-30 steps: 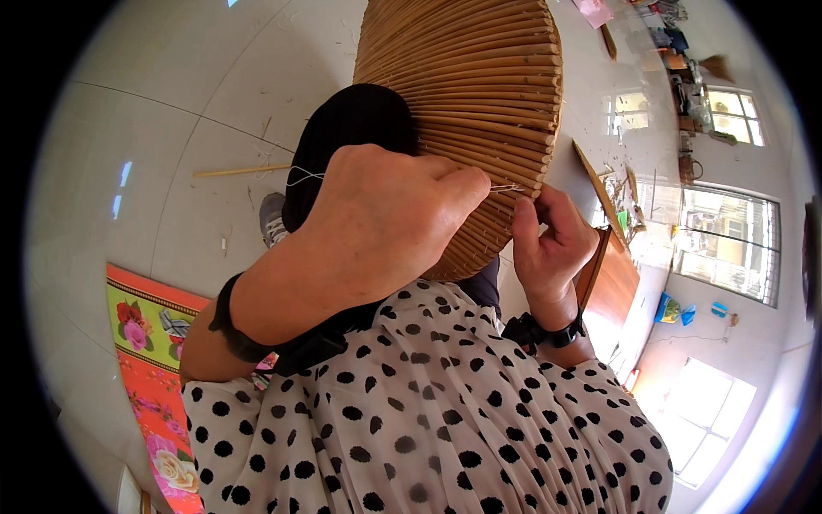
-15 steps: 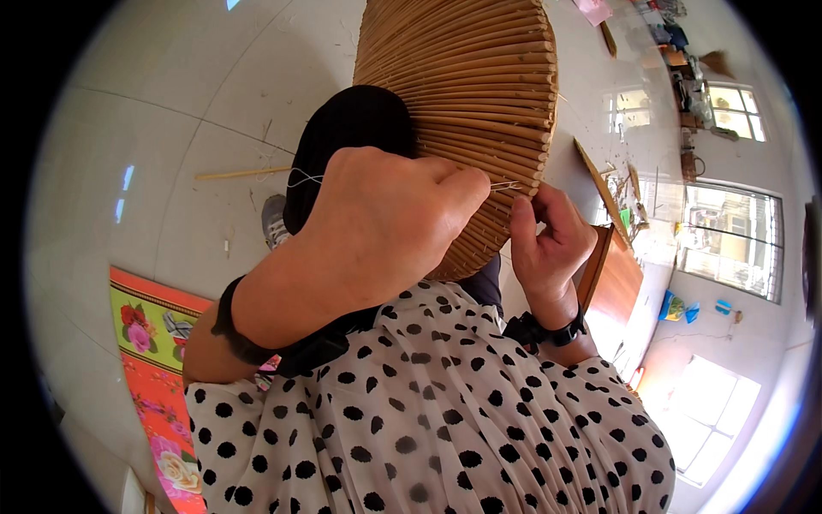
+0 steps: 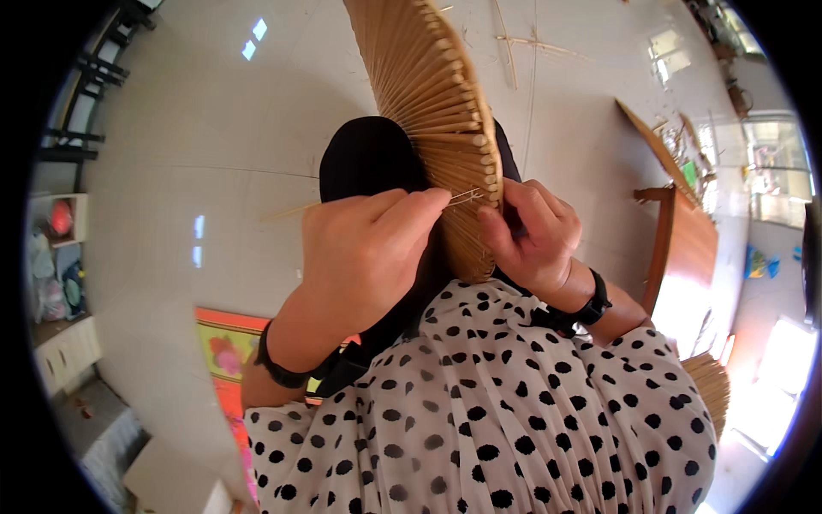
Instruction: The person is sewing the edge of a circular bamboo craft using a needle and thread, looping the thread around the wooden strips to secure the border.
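Observation:
A round mat of tan plant stalks (image 3: pixel 432 94), sewn side by side, stands tilted on edge between my knees. My left hand (image 3: pixel 364 248) is closed in a pinch on thin pale thread (image 3: pixel 465 197), which runs from my fingertips to the mat near its rim. My right hand (image 3: pixel 538 230) grips the mat's rim, thumb on the near face and the other fingers curled behind it. What those fingers do at the back is hidden. Whether a needle is in the left pinch I cannot make out.
Loose stalks (image 3: pixel 535 44) lie on the tiled floor ahead. A brown wooden table (image 3: pixel 685 248) stands to the right, with a flat board (image 3: pixel 655 150) beyond it. A flowered mat (image 3: pixel 227 351) lies at my left, and shelves (image 3: pixel 60 223) stand farther left.
The view has swung, and the mat now shows more edge-on. My left hand has drawn slightly back from the rim, with more thread showing. My right hand keeps its grip.

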The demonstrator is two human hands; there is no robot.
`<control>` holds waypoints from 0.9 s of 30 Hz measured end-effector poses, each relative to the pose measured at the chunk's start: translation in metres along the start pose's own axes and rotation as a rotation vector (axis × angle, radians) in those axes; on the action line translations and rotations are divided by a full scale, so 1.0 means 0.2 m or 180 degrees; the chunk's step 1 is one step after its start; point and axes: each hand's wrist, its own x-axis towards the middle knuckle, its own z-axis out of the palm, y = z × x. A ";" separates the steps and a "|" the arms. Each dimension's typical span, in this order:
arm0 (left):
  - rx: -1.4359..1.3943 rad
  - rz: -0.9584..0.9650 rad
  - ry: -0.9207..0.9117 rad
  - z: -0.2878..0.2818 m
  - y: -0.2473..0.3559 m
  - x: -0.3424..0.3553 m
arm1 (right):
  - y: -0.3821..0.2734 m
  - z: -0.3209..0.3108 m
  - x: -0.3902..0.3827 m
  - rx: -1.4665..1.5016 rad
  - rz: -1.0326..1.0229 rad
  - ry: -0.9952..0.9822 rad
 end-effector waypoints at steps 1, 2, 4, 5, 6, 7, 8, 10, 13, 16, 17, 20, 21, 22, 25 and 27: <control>0.0051 -0.0073 -0.0082 -0.02 0.01 -0.01 | 0.00 0.01 0.00 0.0033 -0.0097 0.0005; 0.0111 -0.0129 -0.0177 -0.03 0.02 -0.01 | 0.02 0.02 -0.01 0.0123 -0.0164 0.0014; 0.0009 -0.0254 -0.0203 -0.04 0.03 -0.02 | 0.03 0.03 -0.02 0.0405 -0.0240 0.0014; -0.0043 -0.0324 -0.0205 -0.05 0.04 -0.03 | 0.04 0.04 -0.03 0.0541 -0.0289 0.0012; -0.0019 -0.0365 -0.0342 -0.07 0.04 -0.04 | 0.05 0.05 -0.04 0.0686 -0.0303 -0.0091; -0.0001 -0.0442 -0.0400 -0.09 0.05 -0.04 | 0.07 0.06 -0.06 0.0921 -0.0261 -0.0050; 0.0043 -0.0551 -0.0448 -0.10 0.07 -0.05 | 0.08 0.08 -0.07 0.1193 -0.0232 -0.0020; 0.0132 -0.0750 -0.0567 -0.14 0.10 -0.05 | 0.10 0.11 -0.08 0.1688 -0.0172 0.0000; 0.0314 -0.1068 -0.0722 -0.18 0.16 -0.02 | 0.13 0.14 -0.07 0.2335 -0.0020 0.0061; 0.0353 -0.1378 -0.0885 -0.18 0.21 0.01 | 0.14 0.14 -0.07 0.2709 0.0107 -0.0132; 0.0376 -0.1484 -0.0946 -0.19 0.23 0.02 | 0.15 0.14 -0.07 0.2785 0.0085 -0.0203; 0.0518 -0.1556 -0.0871 -0.18 0.26 0.02 | 0.16 0.13 -0.06 0.3364 0.0372 -0.0420; 0.0575 -0.1580 -0.0841 -0.17 0.27 0.02 | 0.17 0.14 -0.06 0.3338 0.0274 -0.0365; 0.0554 -0.1541 -0.0775 -0.16 0.26 0.01 | 0.18 0.15 -0.06 0.3303 0.0178 -0.0307; 0.0588 -0.1417 -0.0628 -0.14 0.27 0.02 | 0.18 0.15 -0.06 0.3349 0.0204 -0.0256; 0.0738 -0.1343 -0.0604 -0.12 0.28 0.01 | 0.18 0.15 -0.07 0.3361 0.0222 -0.0250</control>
